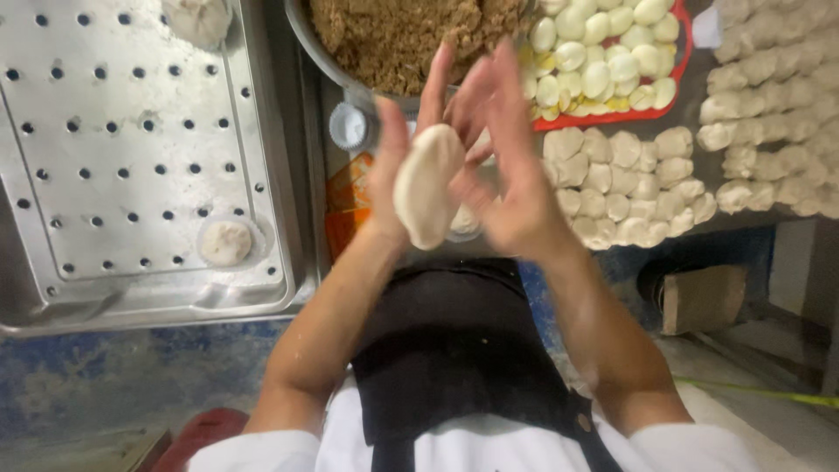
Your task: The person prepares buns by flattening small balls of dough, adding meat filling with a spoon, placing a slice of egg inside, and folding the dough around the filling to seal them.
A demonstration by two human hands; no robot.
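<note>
White sleeves and a black apron sit nearest the camera, and from them two bare forearms rise toward the bench. Held up between the hands is a pale, flattened oval of soft dough [426, 185]: the left hand [393, 162] cups it from behind with thumb and fingers curled loosely round its edge, while the right hand [507, 166] lies spread, fingers open and blurred, just beside the dough's far face. To the left lies a perforated steel tray [131, 157] carrying a round dough bun in a paper cup [226, 242]. Beyond the hands stand a metal bowl of brown crumbly filling [393, 35], a red tray of peeled pale eggs [603, 52], and rows of cut dough lumps [629, 179].
</note>
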